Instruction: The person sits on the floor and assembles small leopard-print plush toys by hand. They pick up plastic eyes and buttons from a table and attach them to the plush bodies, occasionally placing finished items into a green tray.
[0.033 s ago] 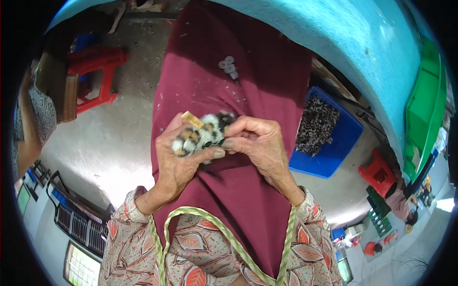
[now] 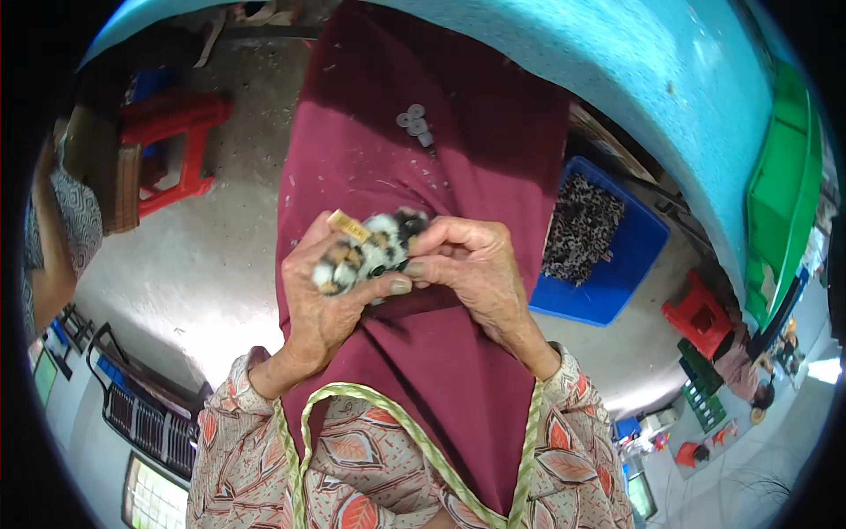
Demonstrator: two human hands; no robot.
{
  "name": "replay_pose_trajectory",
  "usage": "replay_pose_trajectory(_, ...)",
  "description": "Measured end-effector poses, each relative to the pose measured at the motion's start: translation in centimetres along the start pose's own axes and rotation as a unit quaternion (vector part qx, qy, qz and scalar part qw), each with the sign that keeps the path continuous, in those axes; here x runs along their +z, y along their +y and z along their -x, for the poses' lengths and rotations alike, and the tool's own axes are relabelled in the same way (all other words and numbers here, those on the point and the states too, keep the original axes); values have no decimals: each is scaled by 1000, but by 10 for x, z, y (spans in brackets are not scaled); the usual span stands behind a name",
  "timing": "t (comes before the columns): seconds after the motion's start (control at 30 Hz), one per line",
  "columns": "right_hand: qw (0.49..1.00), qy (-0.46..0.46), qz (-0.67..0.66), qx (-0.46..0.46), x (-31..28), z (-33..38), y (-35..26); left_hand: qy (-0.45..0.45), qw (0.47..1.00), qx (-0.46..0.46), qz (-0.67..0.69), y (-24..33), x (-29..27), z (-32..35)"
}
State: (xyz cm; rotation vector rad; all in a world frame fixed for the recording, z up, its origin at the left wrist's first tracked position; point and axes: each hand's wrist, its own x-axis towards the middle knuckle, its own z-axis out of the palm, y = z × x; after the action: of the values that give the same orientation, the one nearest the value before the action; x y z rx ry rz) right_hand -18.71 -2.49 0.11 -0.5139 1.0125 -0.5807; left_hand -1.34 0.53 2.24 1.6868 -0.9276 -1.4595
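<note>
Both my hands hold one small furry piece (image 2: 377, 249), spotted white, black and brown, over the maroon cloth (image 2: 458, 159) on my lap. My left hand (image 2: 322, 313) wraps it from below, thumb pressed across its lower edge, with a tan tag (image 2: 349, 227) sticking out at the top. My right hand (image 2: 476, 269) pinches the piece's right end with its fingertips. Much of the piece is hidden by my fingers. A few small grey discs (image 2: 415, 123) lie farther up on the cloth.
A blue tray (image 2: 639, 256) heaped with spotted furry pieces sits on the concrete floor to my right. A red stool (image 2: 176, 123) stands at the left, beside another person's arm (image 2: 53, 256). A turquoise surface (image 2: 634, 79) curves across the top right.
</note>
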Motion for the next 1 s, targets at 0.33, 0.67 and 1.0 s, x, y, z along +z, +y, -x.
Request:
replay_pose_trajectory(0.33,997,-40,-46,40,-3,1,0,-81,995,23,-58,3,-15,-10)
replay_pose_trajectory(0.67,975,-75,31,-205,-29,-22,14,-220,969,-113,-4,-5,0,-16)
replay_pose_trajectory(1.0,968,-28,92,-232,-18,-5,19,-209,976,-38,45,-39,-15,-17)
